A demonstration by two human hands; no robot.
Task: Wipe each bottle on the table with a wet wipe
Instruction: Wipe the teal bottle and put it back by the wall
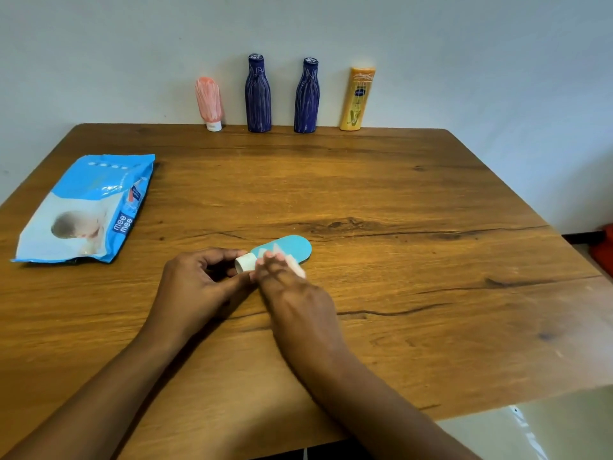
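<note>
Head view: the left hand point(195, 277) pinched a teal tube's point(288, 249) cap, steadying it on the counter point(414, 227). The right hand point(282, 277), fingers closed on a wipe point(297, 265), rubbed it.

Left hand point(199, 277) pinches teal bottle's point(288, 249) white cap; right hand point(292, 287) presses wipe point(297, 265) on it.

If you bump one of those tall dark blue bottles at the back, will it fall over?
Probably, yes. The left blue bottle is tall with a narrow neck and a smallish base, so a bump high up would likely tip it. Its round body might then roll along the table.
</note>
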